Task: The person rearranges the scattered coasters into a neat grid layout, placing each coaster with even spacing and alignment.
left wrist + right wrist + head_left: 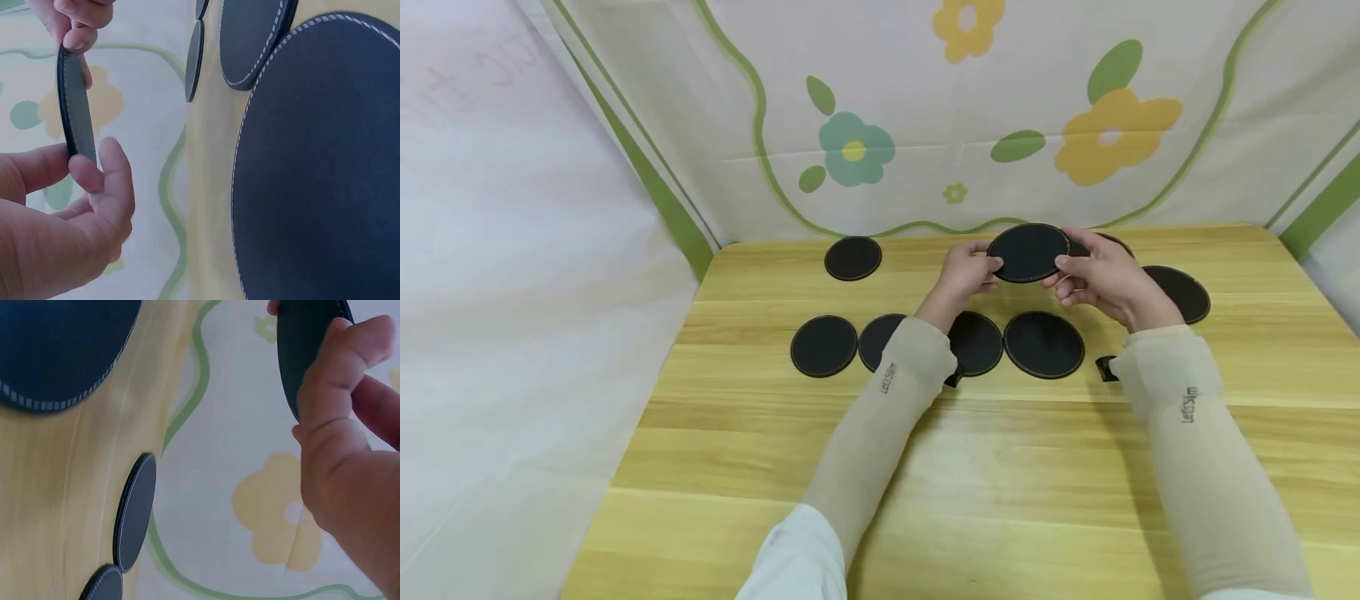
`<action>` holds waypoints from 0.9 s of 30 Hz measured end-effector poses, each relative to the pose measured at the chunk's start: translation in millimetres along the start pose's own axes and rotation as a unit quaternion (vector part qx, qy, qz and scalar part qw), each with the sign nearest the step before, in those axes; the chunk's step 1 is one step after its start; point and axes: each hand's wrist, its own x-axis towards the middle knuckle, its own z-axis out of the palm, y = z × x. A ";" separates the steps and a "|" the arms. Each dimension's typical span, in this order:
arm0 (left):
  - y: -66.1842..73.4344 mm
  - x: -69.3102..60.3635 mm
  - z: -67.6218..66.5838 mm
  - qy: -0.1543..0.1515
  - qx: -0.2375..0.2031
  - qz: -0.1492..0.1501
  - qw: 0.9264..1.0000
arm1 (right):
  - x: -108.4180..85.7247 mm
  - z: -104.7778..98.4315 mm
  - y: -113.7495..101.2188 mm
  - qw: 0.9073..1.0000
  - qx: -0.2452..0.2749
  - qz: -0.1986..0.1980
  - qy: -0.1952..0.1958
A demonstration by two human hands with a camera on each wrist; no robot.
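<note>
A round black coaster with a stitched rim (pixel 1028 252) is held up above the back of the table between both hands. The left hand (pixel 964 279) pinches its left edge, thumb on the near face. At its right edge the right hand (pixel 1112 279) grips it the same way. In the left wrist view this coaster (pixel 80 103) appears nearly edge-on, with the left hand (pixel 81 212) below and the right hand (pixel 81 22) above. The right wrist view has the right hand (pixel 350 425) on the coaster (pixel 303 350).
On the wooden table (pixel 1000 483), a row of black coasters lies below the hands, including one at left (pixel 823 346) and one at right (pixel 1044 344). Another coaster (pixel 853 258) lies at the back left, one (pixel 1180 293) at right. A flowered cloth (pixel 917 100) hangs behind.
</note>
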 end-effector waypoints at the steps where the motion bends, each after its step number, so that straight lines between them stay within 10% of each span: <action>1: 0.4 -1.7 -1.8 -0.004 0.000 0.002 1.000 | -1.2 2.2 0.3 1.000 0.009 -0.007 -0.004; 16: 4.7 -54.1 -36.4 -0.086 0.026 0.092 0.992 | -31.4 34.1 9.4 0.981 0.129 -0.108 -0.100; 27: -0.7 -90.7 -69.5 -0.162 -0.002 0.095 0.982 | -43.8 69.2 19.3 0.960 0.164 -0.146 -0.175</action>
